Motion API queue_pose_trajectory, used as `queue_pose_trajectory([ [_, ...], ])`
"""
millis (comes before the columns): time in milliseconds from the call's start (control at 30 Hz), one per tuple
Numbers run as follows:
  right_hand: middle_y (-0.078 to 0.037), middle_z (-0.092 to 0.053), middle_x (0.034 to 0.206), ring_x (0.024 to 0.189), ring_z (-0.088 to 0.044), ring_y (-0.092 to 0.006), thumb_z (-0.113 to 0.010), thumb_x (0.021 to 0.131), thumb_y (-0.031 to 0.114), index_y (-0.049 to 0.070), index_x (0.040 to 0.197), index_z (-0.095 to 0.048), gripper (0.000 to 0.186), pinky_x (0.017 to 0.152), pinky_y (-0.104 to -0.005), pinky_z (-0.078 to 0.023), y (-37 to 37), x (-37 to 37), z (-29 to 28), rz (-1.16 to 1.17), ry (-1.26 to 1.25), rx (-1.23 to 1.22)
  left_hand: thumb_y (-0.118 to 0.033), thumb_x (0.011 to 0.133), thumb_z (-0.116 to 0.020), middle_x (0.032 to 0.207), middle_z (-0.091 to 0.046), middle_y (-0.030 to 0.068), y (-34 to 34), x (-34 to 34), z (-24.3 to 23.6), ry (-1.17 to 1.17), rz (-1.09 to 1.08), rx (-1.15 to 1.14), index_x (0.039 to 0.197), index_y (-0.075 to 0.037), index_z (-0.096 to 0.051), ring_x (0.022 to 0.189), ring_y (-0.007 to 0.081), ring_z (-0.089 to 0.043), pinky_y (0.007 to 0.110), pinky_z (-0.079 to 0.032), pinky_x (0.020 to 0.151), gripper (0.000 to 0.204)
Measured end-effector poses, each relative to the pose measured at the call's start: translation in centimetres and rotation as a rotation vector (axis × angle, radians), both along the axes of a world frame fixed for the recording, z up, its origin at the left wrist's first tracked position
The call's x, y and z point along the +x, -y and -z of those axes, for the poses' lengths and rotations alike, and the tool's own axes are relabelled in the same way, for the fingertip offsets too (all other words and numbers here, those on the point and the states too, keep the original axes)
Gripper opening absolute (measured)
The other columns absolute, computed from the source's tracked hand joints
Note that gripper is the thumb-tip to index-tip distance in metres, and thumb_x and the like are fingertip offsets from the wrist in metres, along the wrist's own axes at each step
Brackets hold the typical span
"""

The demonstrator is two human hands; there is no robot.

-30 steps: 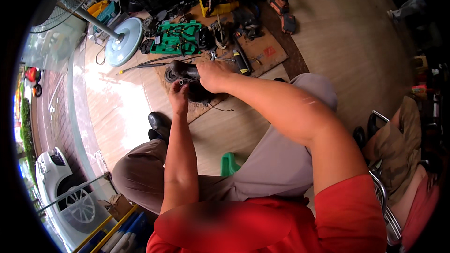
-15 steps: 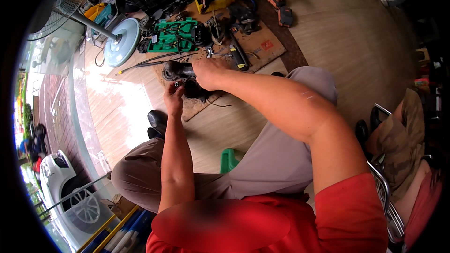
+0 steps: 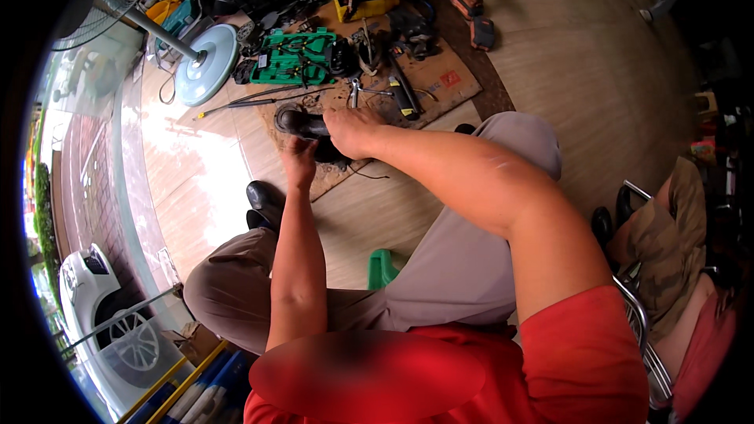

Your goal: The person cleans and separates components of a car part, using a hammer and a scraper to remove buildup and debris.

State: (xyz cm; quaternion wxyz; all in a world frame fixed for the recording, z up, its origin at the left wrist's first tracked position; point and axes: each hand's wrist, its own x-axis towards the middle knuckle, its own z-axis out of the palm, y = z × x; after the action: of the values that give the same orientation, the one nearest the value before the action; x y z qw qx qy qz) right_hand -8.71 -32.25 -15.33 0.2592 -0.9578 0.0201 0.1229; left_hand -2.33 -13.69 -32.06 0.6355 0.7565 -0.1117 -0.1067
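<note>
A greasy black machine part (image 3: 293,120) with a rounded head and a short barrel lies low over the cardboard, in front of my knees. My right hand (image 3: 351,130) is closed around its right end, fingers wrapped over the barrel. My left hand (image 3: 299,154) is up against the near side of the head. Its fingertips are tucked in by the part, so what they hold, if anything, is hidden. Just beyond lie a metal ratchet wrench (image 3: 356,91) and a black bar-shaped tool with a yellow label (image 3: 404,97).
A green tool case (image 3: 292,57) sits open beyond the hands, beside a yellow tray (image 3: 364,0). An orange-and-black cordless drill (image 3: 473,1) lies at the far right. A fan base (image 3: 206,67) stands at the left. A green stool (image 3: 382,268) shows between my legs.
My left hand has moved slightly up and right to the part's head. The small metal ring seen in its fingers before is now out of sight. My right hand keeps its grip.
</note>
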Motion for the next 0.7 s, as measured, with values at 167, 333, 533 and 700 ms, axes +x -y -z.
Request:
queue_pose_trajectory([
  [167, -0.021, -0.068, 0.099, 0.095, -0.066, -0.0379, -0.048, 0.086, 0.012, 0.002, 0.103, -0.059, 0.022, 0.081, -0.0482, -0.052, -1.0, 0.7, 0.3, -0.013, 0.036, -0.004, 0.004, 0.084, -0.066, 0.087, -0.067, 0.0005, -0.9, 0.4, 0.4, -0.014, -0.036, 0.083, 0.099, -0.003, -0.063, 0.081, 0.008, -0.06, 0.025, -0.048, 0.076, 0.017],
  [333, -0.022, -0.068, 0.098, 0.094, -0.066, -0.0384, -0.047, 0.087, 0.011, 0.002, 0.103, -0.058, 0.022, 0.08, -0.0479, -0.052, -0.8, 0.5, 0.6, -0.003, -0.016, -0.007, 0.004, 0.084, -0.066, 0.086, -0.066, 0.0001, 0.0, 0.0, -0.2, -0.05, -0.038, 0.002, 0.098, -0.003, -0.063, 0.08, 0.008, -0.058, 0.024, -0.047, 0.077, 0.016],
  [533, -0.018, -0.068, 0.106, 0.101, -0.066, -0.0335, -0.051, 0.088, 0.009, 0.003, 0.108, -0.059, 0.022, 0.085, -0.043, -0.053, -1.0, 0.6, -0.4, 0.023, -0.068, -0.038, 0.005, 0.084, -0.066, 0.087, -0.065, 0.0, -0.2, 0.3, 1.7, -0.045, -0.033, -0.119, 0.101, -0.003, -0.064, 0.081, 0.0079, -0.058, 0.024, -0.047, 0.077, 0.019],
  [700, -0.018, -0.068, 0.106, 0.101, -0.066, -0.0349, -0.05, 0.088, 0.01, 0.002, 0.108, -0.059, 0.024, 0.084, -0.0434, -0.053, -0.6, 0.7, 0.1, 0.006, -0.055, -0.073, 0.005, 0.085, -0.066, 0.094, -0.065, 0.001, -0.9, 0.9, 2.6, -0.048, -0.048, -0.091, 0.11, -0.002, -0.061, 0.085, 0.0088, -0.059, 0.024, -0.047, 0.078, 0.027],
])
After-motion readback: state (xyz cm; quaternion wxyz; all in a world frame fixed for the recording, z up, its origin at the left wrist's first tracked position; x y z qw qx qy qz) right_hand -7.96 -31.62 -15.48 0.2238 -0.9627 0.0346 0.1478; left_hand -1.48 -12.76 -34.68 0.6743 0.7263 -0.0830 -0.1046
